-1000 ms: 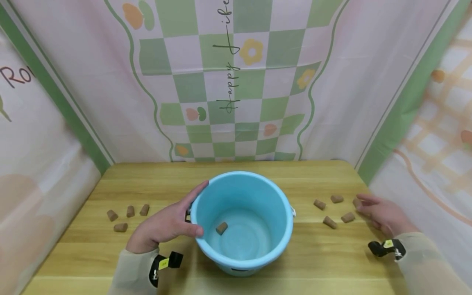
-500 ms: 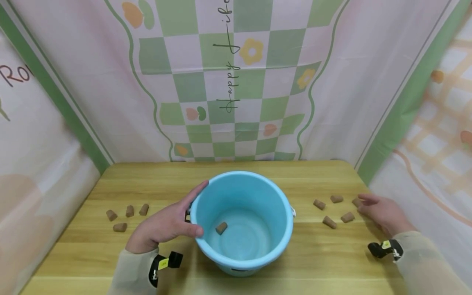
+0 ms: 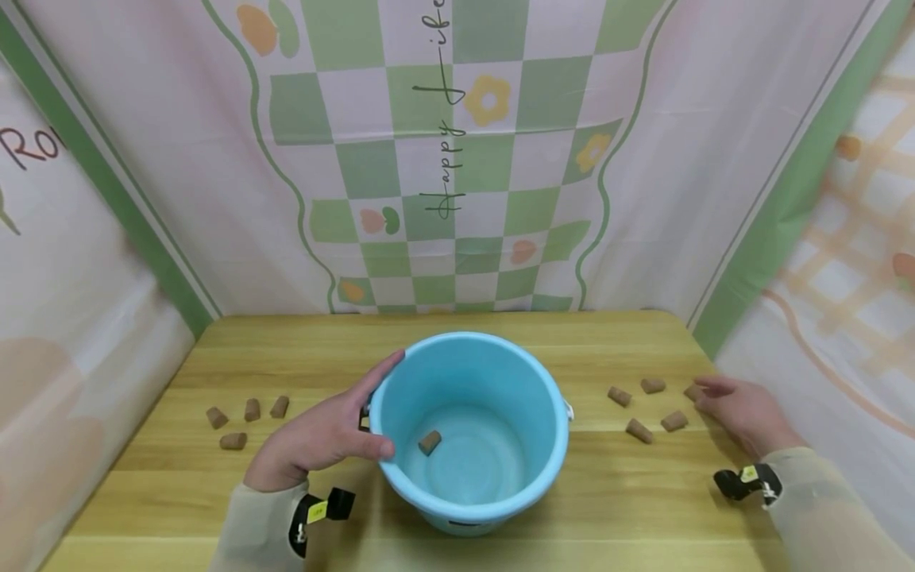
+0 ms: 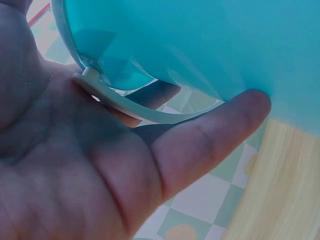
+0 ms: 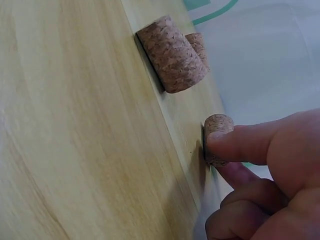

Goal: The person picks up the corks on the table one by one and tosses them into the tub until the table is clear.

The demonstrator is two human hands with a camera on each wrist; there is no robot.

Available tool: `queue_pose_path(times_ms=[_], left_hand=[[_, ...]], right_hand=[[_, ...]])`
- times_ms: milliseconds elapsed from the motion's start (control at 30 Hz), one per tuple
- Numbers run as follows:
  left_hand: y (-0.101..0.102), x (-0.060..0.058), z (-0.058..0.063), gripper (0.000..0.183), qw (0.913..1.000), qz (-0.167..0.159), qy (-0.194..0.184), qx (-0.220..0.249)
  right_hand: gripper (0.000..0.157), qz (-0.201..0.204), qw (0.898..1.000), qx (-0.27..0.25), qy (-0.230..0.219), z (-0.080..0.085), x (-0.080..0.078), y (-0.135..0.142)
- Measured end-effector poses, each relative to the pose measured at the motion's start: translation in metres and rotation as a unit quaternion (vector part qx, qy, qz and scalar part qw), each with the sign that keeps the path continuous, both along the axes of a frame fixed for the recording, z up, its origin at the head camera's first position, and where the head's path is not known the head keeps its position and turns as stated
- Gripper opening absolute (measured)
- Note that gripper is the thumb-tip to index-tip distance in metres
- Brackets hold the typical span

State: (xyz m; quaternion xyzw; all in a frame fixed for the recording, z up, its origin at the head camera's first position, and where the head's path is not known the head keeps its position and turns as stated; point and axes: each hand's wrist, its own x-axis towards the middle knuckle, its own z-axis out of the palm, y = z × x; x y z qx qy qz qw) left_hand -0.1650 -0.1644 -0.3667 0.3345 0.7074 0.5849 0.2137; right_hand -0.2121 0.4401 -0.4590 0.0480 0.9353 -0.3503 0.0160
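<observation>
Cloth (image 3: 486, 163) backs a wooden table (image 3: 314, 342); left hand (image 3: 325, 437) grips a bucket (image 3: 472, 512), right hand (image 3: 750, 415) pinches a cork (image 5: 219, 122).

The bucket (image 3: 465, 373) (open-topped) obstructs direct passage between both cork groups (image 3: 639, 430).

A bucket (image 3: 468, 369) stands on the desk (image 3: 586, 508), one cork (image 3: 430, 442) inside, the left hand (image 3: 325, 429) against it; four corks (image 3: 252, 410) lie farther left, five corks (image 3: 674, 421) over right, the outermost at the right hand (image 3: 747, 413).
</observation>
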Motion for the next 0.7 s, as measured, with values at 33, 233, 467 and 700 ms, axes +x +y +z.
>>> queue_pose_path(times_ms=[33, 233, 467, 700], left_hand=[[-0.0001, -0.0001, 0.0, 0.101, 1.0, 0.0, -0.001, -0.001], [-0.0003, -0.0012, 0.0005, 0.102, 0.9999, 0.006, 0.008, -0.011], [-0.0001, -0.0001, 0.0003, 0.102, 1.0, 0.0, 0.0, -0.008], [-0.0006, -0.0013, 0.0, 0.102, 0.9997, 0.004, 0.023, -0.011]], right_hand=[[0.057, -0.001, 1.0, 0.007, 0.004, -0.0002, -0.0003, 0.0003], [0.066, 0.005, 1.0, -0.008, -0.006, -0.0016, -0.0006, 0.0021], [0.054, -0.009, 1.0, 0.016, 0.011, -0.0048, 0.0006, 0.0035], [0.055, -0.007, 0.999, 0.036, 0.019, -0.0034, 0.0006, 0.0068]])
